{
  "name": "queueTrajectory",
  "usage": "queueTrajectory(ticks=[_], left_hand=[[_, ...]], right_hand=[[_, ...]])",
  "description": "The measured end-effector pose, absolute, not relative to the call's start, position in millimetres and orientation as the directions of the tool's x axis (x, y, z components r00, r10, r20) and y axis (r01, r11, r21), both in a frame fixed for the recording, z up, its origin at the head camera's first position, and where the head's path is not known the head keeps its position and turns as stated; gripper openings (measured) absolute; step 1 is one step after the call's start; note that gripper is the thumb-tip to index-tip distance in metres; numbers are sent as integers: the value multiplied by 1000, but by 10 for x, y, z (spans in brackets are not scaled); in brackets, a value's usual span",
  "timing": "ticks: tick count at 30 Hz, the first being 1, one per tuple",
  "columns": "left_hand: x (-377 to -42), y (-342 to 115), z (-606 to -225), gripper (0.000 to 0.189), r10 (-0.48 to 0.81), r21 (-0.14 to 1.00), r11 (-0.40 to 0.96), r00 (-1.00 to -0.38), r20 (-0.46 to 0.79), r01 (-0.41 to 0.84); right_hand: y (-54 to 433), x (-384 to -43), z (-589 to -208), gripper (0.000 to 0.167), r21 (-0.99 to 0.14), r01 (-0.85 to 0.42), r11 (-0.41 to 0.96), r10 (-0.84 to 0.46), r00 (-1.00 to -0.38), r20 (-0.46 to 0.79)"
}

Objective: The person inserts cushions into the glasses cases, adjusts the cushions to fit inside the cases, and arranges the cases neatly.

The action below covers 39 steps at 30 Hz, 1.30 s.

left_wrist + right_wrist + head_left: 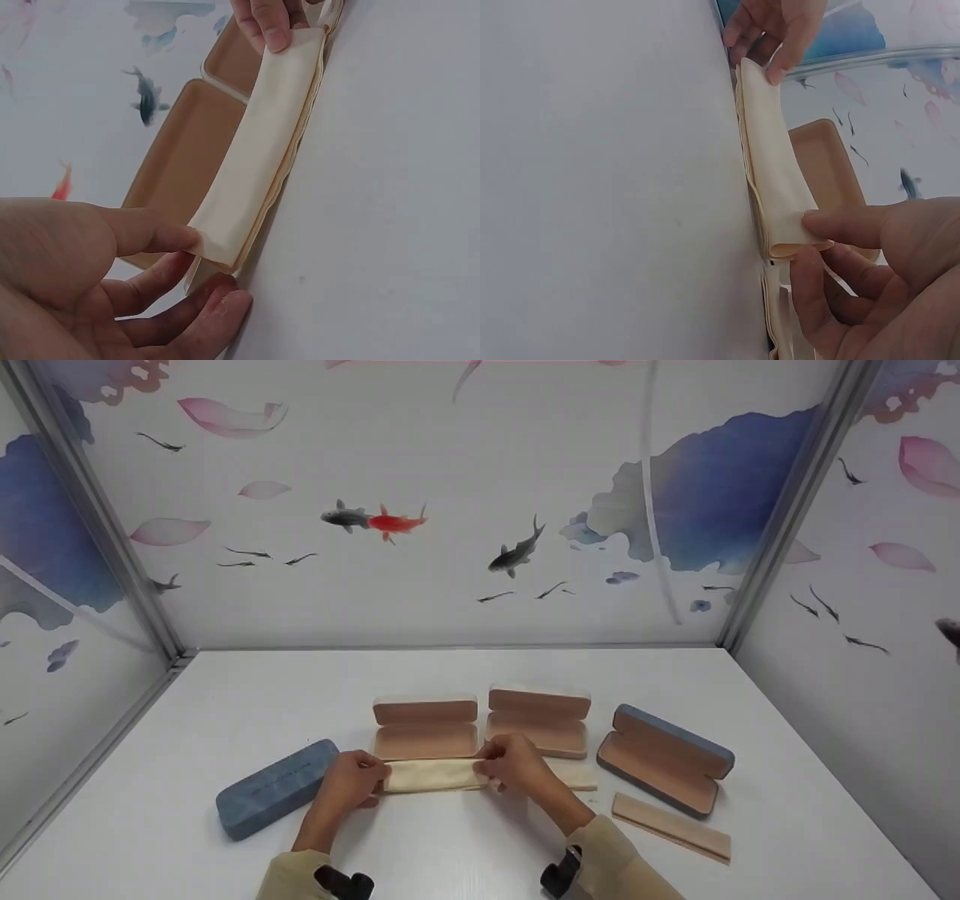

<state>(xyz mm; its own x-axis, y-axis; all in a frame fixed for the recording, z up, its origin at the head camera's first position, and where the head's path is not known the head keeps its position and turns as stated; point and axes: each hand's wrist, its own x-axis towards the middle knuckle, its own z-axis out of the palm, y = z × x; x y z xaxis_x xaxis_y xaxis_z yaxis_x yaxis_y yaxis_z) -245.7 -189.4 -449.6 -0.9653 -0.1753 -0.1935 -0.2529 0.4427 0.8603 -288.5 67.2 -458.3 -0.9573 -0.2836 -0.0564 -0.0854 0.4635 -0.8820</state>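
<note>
A cream cloth (435,775), folded into a long layered strip, stretches between both hands in front of an open glasses case (425,741). My left hand (352,781) pinches its left end between thumb and fingers. At the other end, my right hand (516,765) pinches the fold, thumb on top and fingers beneath, as the right wrist view shows. Behind the right hand stands another open glasses case (537,733) with a tan lining. A second folded cloth (574,775) lies to the right, partly hidden by the right hand and forearm.
A closed blue glasses case (276,791) lies at the left, close to the left hand. On the right stands an open blue glasses case (660,772), with a folded beige cloth (671,829) in front of it. Printed panels wall in the white table (450,862).
</note>
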Motion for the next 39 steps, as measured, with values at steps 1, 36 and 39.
queueTrajectory(ticks=[1, 36, 39], left_hand=[[-2460, -1899, -4496, 19, -178, 863, 436, -965, -193, -254], [-2511, -1919, -4473, 36, -115, 956, 118, -960, -257, -270], [-2518, -1920, -4481, 35, -116, 955, 102, -957, -265, -277]], right_hand=[[672, -2886, -4581, 7, -887, -91, 452, -289, -956, -49], [620, -2911, -4596, 28, -978, 51, 203, -239, -966, -100], [607, -2912, -4601, 26, -981, 58, 184, -225, -969, -99]])
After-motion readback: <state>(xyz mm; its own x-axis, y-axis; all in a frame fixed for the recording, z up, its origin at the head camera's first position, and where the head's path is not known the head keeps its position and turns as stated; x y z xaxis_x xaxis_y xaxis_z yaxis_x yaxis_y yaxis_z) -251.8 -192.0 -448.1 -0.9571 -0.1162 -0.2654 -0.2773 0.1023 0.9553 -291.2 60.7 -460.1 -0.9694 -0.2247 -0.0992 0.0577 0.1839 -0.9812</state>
